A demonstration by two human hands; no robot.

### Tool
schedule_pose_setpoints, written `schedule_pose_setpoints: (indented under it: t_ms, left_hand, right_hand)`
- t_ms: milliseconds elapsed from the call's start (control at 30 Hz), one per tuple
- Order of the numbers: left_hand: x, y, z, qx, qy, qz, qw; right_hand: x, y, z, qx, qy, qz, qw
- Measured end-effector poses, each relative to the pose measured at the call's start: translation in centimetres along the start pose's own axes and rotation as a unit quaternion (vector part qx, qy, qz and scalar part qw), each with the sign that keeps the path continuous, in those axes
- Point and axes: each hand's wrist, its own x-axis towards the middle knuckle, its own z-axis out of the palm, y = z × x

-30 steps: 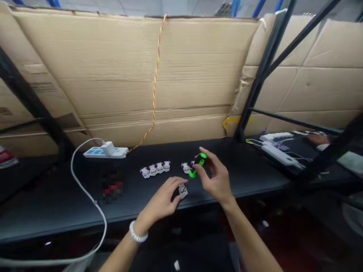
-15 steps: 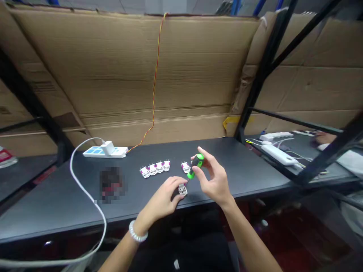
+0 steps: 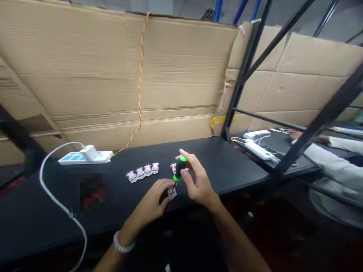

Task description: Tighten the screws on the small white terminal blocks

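My right hand (image 3: 197,180) grips a screwdriver (image 3: 179,167) with a black and green handle, its shaft slanting down. The screwdriver's tip meets a small white part (image 3: 171,192) on the table near the front edge. Thumb and fingers of my left hand (image 3: 155,200) pinch this part from the left side. Just behind the screwdriver lies another white and purple part (image 3: 173,167), partly covered by the handle and my right hand. To the left, a row of several similar white and purple parts (image 3: 144,172) with short pins rests on the table.
A white power strip (image 3: 85,156) with a plugged-in adapter stands at the left, its white cable (image 3: 56,200) looping forward. Cardboard (image 3: 176,75) walls the back of the black table (image 3: 221,158). Beyond the black metal frame (image 3: 241,83), another person's sleeve (image 3: 320,162) shows.
The view has shifted right, so everything sits further left. The screwdriver now stands more upright in my right hand, its tip still at the white part.
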Motion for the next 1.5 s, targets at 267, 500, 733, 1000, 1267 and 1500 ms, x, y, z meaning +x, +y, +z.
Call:
schedule_pose_setpoints:
  t_ms: [267,500,733,1000,1267,1500]
  left_hand:
    - [0.1,0.3,-0.1,0.006,-0.002,-0.002,1.000]
    - [0.1,0.3,0.1,0.012,0.003,-0.003,1.000]
    - [0.3,0.4,0.4,0.008,0.014,-0.009,1.000]
    - [0.2,0.1,0.4,0.037,0.035,-0.020,0.998]
    - [0.3,0.3,0.4,0.064,0.051,-0.015,0.997]
    - [0.1,-0.2,0.7,0.103,0.048,-0.003,0.994]
  right_hand:
    - [0.0,-0.6,0.2,0.031,-0.008,-0.010,0.999]
    - [0.4,-1.2,0.4,-0.049,0.080,-0.008,0.996]
    - [0.2,-1.8,1.1,-0.037,-0.026,-0.056,0.997]
    - [0.0,-1.0,1.2,-0.032,0.052,-0.026,0.998]
    - [-0.1,0.1,0.4,-0.022,0.079,-0.003,0.997]
    - [-0.1,0.4,0.3,-0.007,0.087,0.015,0.996]
